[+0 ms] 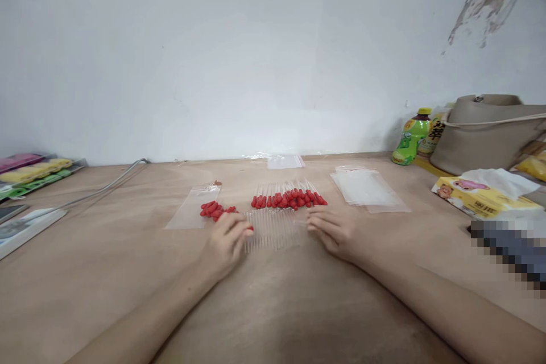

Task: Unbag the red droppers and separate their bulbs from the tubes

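My left hand (228, 242) is closed in a pinch on a red rubber dropper bulb (250, 228), which pokes out at its fingertips. Fingers pinched together, my right hand (333, 231) holds what looks like a thin clear glass tube, faint and pointing left. Between the hands lies a row of bare glass tubes (273, 230). Just behind them is a row of droppers with red bulbs (290, 199), their clear tips facing the wall. Loose red bulbs (211, 209) are piled beyond my left hand, partly on a clear plastic bag (183, 213).
Flat clear bags (369, 189) lie at right, and another bag (285, 162) by the wall. Farther right are a green bottle (407, 139), a grey handbag (478, 136), a tissue pack (482, 196) and a pixelated dark object (512, 250). A cable (106, 185) and coloured packs (36, 170) sit left.
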The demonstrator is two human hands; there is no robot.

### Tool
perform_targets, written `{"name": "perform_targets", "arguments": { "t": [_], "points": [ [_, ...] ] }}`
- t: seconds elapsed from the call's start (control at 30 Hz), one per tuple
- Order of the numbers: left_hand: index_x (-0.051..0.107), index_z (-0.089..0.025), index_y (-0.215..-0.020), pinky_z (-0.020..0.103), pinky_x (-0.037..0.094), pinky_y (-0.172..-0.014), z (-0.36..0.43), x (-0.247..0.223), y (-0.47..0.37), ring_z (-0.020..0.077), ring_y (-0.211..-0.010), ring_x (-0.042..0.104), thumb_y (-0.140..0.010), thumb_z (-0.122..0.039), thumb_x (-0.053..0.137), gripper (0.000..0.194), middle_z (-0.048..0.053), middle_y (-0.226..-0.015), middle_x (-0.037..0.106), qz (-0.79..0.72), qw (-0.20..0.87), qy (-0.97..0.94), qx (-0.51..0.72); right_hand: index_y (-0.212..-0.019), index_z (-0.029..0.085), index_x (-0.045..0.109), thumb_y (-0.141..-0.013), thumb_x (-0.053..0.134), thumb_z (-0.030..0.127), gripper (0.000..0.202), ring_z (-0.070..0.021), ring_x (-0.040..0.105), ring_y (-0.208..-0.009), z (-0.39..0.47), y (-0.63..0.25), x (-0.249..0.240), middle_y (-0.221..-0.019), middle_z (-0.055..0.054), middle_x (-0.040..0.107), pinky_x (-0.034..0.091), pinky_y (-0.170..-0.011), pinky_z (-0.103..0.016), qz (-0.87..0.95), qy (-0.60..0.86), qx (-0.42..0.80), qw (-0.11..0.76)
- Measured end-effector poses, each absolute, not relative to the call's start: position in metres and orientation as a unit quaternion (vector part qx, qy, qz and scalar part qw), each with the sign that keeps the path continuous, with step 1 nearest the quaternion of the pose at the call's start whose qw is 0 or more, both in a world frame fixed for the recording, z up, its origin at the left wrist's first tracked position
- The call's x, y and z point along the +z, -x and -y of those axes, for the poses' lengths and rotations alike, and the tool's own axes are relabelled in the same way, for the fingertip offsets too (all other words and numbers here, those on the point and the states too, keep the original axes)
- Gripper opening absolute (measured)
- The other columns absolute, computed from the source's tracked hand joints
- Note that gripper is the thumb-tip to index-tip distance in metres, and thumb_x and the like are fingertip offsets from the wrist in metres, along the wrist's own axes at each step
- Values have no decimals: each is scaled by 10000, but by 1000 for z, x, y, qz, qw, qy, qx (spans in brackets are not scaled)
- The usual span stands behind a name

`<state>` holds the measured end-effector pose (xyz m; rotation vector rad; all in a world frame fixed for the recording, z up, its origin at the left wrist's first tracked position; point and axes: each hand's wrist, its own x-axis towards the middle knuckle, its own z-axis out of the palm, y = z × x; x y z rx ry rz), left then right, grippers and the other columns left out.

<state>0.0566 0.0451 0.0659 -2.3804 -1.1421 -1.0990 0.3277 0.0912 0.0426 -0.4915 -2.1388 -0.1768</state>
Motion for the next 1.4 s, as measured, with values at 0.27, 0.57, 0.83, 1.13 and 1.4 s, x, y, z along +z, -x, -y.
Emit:
{"name": "perform_targets", "arguments": {
  "t": [0.27,0.57,0.83,1.13,1.4],
  "points": [
    [552,-177,-1049,273,448,-611,-81,105,4,160,-672,561,-800,-360,427,333,18,-744,571,638,-5,677,-367,-932,201,647,-842,427,249,242,-139,567,-613,-106,-335,36,-699,-25,643,408,-583,-247,819,420,0,390],
    [553,-172,-773,247,438,-564,-97,85,16,138,-586,572,-704,-459,543,295,5,-673,625,659,-59,667,-343,-794,175,568,-740,473,168,109,-148,550,-631,-96,-325,41,-611,8,591,336,-643,-274,825,425,-28,371],
    [586,-177,-751,236,420,-567,-95,84,12,149,-609,587,-756,-473,470,318,1,-657,635,658,-55,650,-376,-730,187,563,-756,468,165,100,-144,545,-650,-95,-319,39,-641,3,600,321,-659,-275,824,418,-40,380],
    [619,-213,-728,263,401,-650,-87,88,9,179,-740,545,-760,-410,472,247,13,-773,612,645,113,670,-350,-864,205,611,-802,461,190,163,-172,561,-796,-91,-312,37,-816,-27,651,328,-743,-307,834,407,-57,367],
    [585,-203,-655,317,386,-765,-87,90,-1,193,-809,530,-771,-366,490,221,23,-782,591,600,173,704,-339,-922,207,621,-793,526,404,254,-204,521,-855,-86,-313,43,-912,-60,627,345,-795,-362,860,381,-55,334]
  ]
}}
